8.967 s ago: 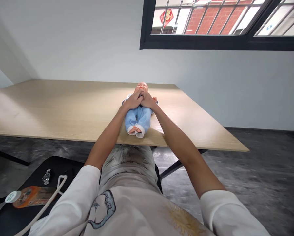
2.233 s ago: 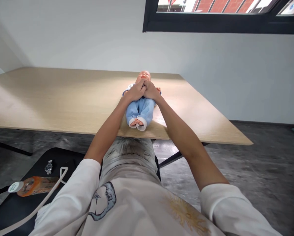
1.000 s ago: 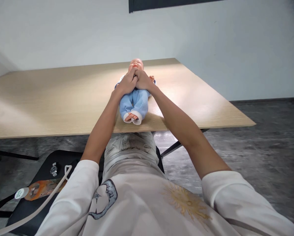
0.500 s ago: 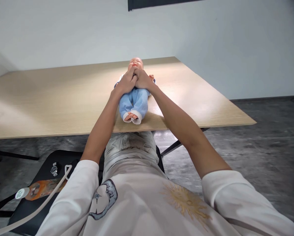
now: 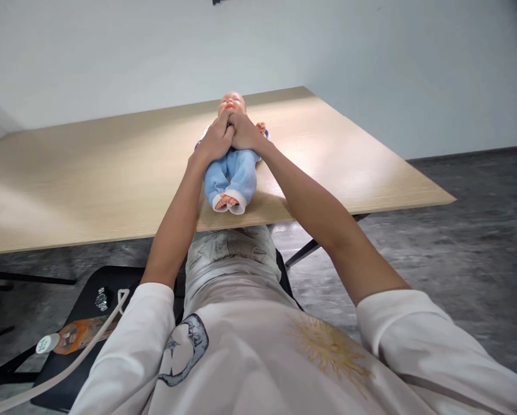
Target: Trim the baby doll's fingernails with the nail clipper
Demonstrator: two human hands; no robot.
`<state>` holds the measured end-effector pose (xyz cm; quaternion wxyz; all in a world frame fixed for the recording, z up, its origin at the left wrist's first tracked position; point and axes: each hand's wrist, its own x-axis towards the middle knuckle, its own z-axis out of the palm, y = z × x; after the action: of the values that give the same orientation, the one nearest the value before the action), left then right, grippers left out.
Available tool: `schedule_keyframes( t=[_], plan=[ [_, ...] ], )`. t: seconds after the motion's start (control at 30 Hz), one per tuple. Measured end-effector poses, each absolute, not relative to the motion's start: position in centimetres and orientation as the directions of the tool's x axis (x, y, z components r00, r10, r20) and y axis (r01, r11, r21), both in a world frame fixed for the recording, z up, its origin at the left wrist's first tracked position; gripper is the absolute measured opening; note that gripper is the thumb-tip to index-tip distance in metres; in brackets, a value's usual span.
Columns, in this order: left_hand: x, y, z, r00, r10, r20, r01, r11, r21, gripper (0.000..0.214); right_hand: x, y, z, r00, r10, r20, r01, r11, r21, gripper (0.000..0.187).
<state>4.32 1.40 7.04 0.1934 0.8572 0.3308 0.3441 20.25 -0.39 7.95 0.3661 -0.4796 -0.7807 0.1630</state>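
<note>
A baby doll (image 5: 231, 178) in a pale blue outfit with white cuffs lies on its back on a light wood table (image 5: 89, 196), its bare feet towards me. My left hand (image 5: 215, 139) and my right hand (image 5: 244, 131) are clasped together on the doll's chest, with my arms stretched out straight. The doll's pink face (image 5: 231, 104) shows just beyond my fingers. My hands hide most of its torso, and one of its small hands shows beyond my right hand.
Beyond the table stands a white wall. Below my left elbow, a black seat (image 5: 63, 374) holds a wristwatch (image 5: 101, 299), an orange bottle with a white cap (image 5: 79, 337) and a white cord (image 5: 85, 357). A dark table leg (image 5: 314, 248) stands on the grey floor (image 5: 457, 259).
My head has tilted down, so the window has slid out of view at the top and the table sits higher in the picture. My clasped hands stay on the doll's chest.
</note>
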Motion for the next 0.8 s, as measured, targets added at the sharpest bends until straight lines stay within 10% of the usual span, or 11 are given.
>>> schedule_keyframes(
  t=[0.8],
  plan=[
    [3.6, 0.6, 7.7, 0.566, 0.732, 0.379, 0.517, -0.673, 0.529, 0.063, 19.5, -0.8, 8.4, -0.252, 0.889, 0.382, 0.611, 0.453, -0.649, 0.022]
  ],
)
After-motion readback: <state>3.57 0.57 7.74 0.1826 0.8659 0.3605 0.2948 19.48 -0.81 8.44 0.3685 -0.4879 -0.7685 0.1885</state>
